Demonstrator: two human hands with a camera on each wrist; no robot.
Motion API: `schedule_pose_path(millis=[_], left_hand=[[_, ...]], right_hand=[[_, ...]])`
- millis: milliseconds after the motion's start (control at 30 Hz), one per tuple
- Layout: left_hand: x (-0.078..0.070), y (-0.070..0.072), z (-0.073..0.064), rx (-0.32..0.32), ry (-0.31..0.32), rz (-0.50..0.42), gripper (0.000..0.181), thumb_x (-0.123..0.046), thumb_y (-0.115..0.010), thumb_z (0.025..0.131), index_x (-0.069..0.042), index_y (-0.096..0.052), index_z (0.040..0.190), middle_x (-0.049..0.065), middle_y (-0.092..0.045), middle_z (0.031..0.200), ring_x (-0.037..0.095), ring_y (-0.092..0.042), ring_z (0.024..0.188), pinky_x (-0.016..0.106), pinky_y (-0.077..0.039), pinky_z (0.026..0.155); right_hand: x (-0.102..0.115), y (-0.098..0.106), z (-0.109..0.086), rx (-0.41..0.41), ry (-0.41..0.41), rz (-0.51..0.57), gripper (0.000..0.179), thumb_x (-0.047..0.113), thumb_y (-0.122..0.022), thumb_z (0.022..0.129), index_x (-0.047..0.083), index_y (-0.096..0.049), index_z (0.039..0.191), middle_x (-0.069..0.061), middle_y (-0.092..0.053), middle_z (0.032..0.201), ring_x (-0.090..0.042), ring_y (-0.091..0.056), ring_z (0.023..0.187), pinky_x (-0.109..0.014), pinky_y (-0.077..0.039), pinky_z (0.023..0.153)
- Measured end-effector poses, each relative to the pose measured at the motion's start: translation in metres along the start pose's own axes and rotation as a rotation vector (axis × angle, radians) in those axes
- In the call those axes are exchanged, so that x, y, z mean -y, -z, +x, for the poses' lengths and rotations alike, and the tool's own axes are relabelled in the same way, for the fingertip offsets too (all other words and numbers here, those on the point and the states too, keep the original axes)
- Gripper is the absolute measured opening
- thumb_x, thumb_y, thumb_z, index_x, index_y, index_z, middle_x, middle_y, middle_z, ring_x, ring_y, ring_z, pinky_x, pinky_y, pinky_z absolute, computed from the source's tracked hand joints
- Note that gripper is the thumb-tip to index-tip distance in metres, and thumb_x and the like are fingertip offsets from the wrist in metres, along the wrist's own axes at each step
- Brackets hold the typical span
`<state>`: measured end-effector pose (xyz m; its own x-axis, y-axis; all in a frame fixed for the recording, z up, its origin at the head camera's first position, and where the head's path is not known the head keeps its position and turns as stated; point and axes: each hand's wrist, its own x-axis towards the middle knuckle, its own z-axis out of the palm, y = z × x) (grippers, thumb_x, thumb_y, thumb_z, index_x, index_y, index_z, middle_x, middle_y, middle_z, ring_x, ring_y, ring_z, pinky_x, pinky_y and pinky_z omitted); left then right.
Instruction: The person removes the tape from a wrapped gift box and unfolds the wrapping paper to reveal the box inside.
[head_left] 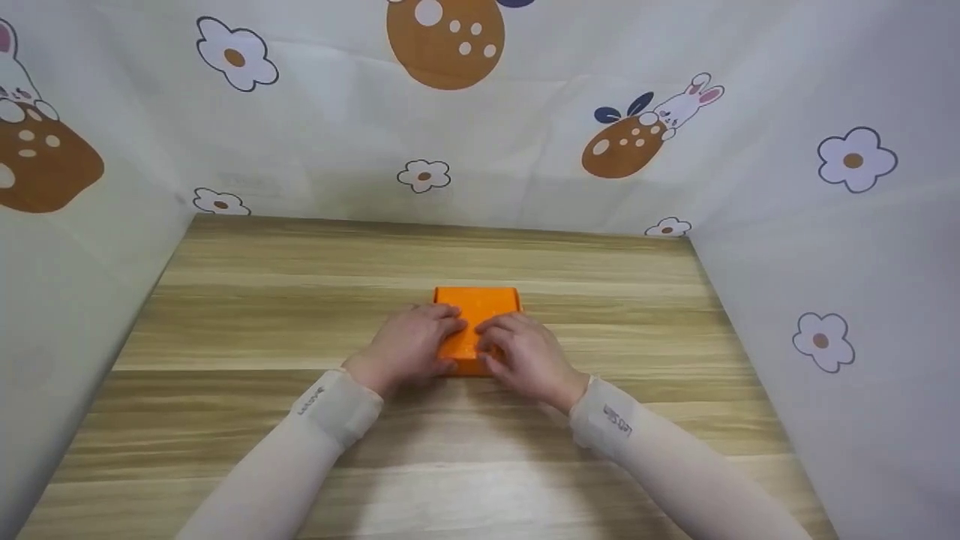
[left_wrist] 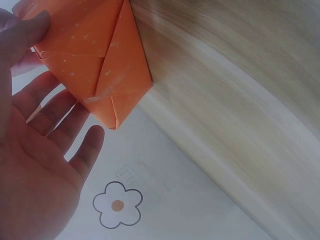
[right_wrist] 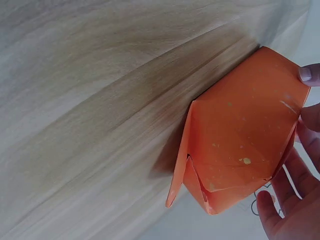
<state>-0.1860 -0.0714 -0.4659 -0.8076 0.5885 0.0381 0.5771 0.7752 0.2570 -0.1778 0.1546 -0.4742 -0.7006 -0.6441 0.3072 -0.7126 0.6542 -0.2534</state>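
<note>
An orange paper-wrapped box [head_left: 478, 301] lies on the wooden table in front of the person. From the left, the left hand [head_left: 409, 346] lays its fingers over the top, its thumb at the near side. The right hand [head_left: 529, 358] grips the near right edge, fingers bent on top and thumb on the front face. Creased, folded paper covers the end of the box [left_wrist: 102, 65] in the left wrist view. In the right wrist view, a paper flap [right_wrist: 181, 157] stands out from the other end, and pale specks dot the orange surface.
The wood-grain table [head_left: 300, 262] runs back to a white cloth wall [head_left: 322, 127] printed with flowers, rabbits and brown fruit shapes. Similar cloth closes off the left and right sides. Pale bands [head_left: 341, 409] wrap both wrists.
</note>
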Motion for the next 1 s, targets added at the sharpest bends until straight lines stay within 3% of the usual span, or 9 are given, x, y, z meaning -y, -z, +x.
schedule_pose_path(millis=[267,567,800,1000], left_hand=[[0.000,0.001,0.000,0.002,0.007,-0.021,0.058,-0.036,-0.077,0.086,-0.010,-0.062,0.136,0.008,-0.054,0.143,0.028,-0.048,0.132,0.046,-0.037,0.110],[0.001,0.000,0.000,0.000,-0.004,-0.011,0.058,-0.036,-0.078,0.086,-0.010,-0.062,0.136,0.008,-0.054,0.143,0.029,-0.049,0.131,0.047,-0.036,0.110],[0.000,-0.001,0.000,0.006,0.006,0.007,0.059,-0.038,-0.077,0.086,-0.012,-0.062,0.136,0.008,-0.053,0.144,0.028,-0.048,0.132,0.048,-0.036,0.110],[0.000,0.000,0.000,0.013,0.015,0.004,0.059,-0.038,-0.077,0.086,-0.012,-0.062,0.137,0.007,-0.053,0.144,0.028,-0.048,0.132,0.047,-0.036,0.110]], right_hand=[[0.001,0.001,-0.011,-0.042,0.098,-0.051,0.008,0.022,-0.071,0.092,0.017,-0.074,0.097,0.003,-0.069,0.112,-0.017,-0.060,0.106,-0.035,-0.046,0.096],[0.002,0.003,-0.019,-0.040,0.136,-0.094,0.011,0.020,-0.070,0.092,0.017,-0.077,0.100,0.005,-0.070,0.112,-0.016,-0.061,0.107,-0.034,-0.045,0.100],[0.001,0.005,-0.023,-0.092,0.240,-0.166,0.015,0.018,-0.071,0.092,0.017,-0.078,0.104,0.003,-0.071,0.112,-0.017,-0.062,0.106,-0.035,-0.046,0.098],[-0.002,0.010,-0.027,-0.080,0.225,-0.167,0.017,0.017,-0.071,0.091,0.015,-0.077,0.107,0.002,-0.070,0.115,-0.017,-0.061,0.108,-0.036,-0.046,0.100]])
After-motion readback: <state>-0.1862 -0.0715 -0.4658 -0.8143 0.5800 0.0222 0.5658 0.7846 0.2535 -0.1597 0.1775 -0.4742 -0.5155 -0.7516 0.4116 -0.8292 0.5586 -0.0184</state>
